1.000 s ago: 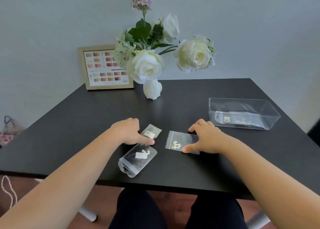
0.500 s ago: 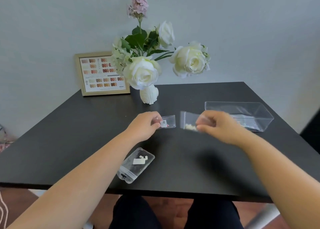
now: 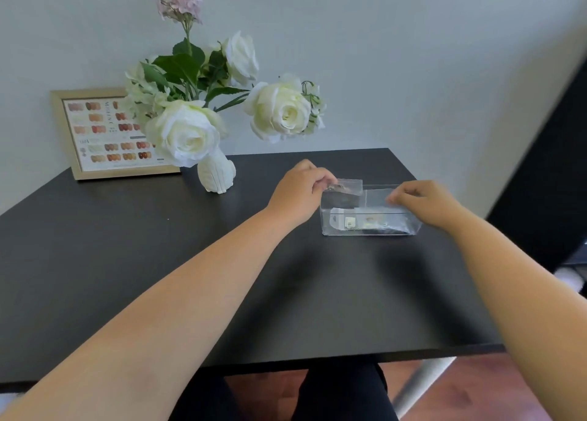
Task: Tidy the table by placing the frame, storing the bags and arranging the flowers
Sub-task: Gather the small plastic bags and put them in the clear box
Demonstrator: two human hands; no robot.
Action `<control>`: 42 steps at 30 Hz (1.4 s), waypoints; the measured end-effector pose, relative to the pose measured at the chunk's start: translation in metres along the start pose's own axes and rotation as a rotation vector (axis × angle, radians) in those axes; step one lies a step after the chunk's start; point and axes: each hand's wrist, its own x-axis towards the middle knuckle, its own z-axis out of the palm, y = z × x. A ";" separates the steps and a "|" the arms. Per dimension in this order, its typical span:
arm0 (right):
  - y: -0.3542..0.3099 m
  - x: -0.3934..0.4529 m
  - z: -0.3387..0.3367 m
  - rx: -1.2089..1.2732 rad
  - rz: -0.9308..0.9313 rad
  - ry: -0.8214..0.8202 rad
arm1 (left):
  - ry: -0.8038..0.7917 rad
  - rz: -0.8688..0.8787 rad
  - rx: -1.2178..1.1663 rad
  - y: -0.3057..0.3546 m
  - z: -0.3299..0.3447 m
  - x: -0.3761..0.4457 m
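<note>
A clear plastic box (image 3: 370,231) stands on the black table (image 3: 127,245) at the right, with small bags (image 3: 349,222) lying on its bottom. My left hand (image 3: 298,195) pinches a small clear zip bag (image 3: 344,191) over the box's left end. My right hand (image 3: 425,203) pinches a second clear bag (image 3: 376,199) above the middle of the box. White roses and a pink stem (image 3: 187,131) stand in a white vase (image 3: 217,176) at the back. The wooden picture frame (image 3: 108,134) leans against the wall behind them. The larger pouch is out of sight.
The table's right edge runs close to the box. A dark object (image 3: 552,172) stands to the right of the table. My legs and a wooden floor (image 3: 476,389) show below the front edge.
Both hands lifted one bag each off the table and carried them right, to the clear box. The view turned right, and the larger pouch dropped out of sight.
</note>
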 end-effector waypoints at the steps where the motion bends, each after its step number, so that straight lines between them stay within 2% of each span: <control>1: 0.004 0.002 0.001 0.004 0.003 0.033 | -0.014 0.000 0.011 0.002 0.005 0.003; 4: 0.016 0.008 0.006 -0.120 0.006 0.152 | -0.068 -0.006 0.072 0.008 0.018 0.010; 8: 0.024 0.011 0.015 -0.270 0.031 0.175 | -0.142 -0.043 0.109 0.010 0.030 0.015; 12: 0.026 0.009 0.020 -0.298 0.024 0.214 | -0.204 -0.041 0.174 0.003 0.037 0.017; 15: 0.024 0.003 0.024 -0.350 -0.037 0.205 | -0.224 -0.059 0.184 -0.007 0.040 0.018; 20: 0.009 -0.007 0.033 -0.460 -0.174 0.214 | -0.156 -0.030 0.131 -0.017 0.035 0.010; 24: -0.001 -0.018 0.041 -0.483 -0.257 0.211 | -0.283 -0.047 0.040 -0.029 0.009 -0.013; 28: -0.008 -0.023 0.050 -0.473 -0.295 0.162 | -0.477 -0.146 0.063 -0.055 -0.026 -0.050; 35: -0.025 -0.027 0.069 -0.427 -0.324 0.130 | -0.577 -0.376 0.119 -0.090 -0.087 -0.102; 42: -0.037 -0.028 0.089 -0.434 -0.364 0.171 | -0.752 -0.556 0.099 -0.086 -0.129 -0.144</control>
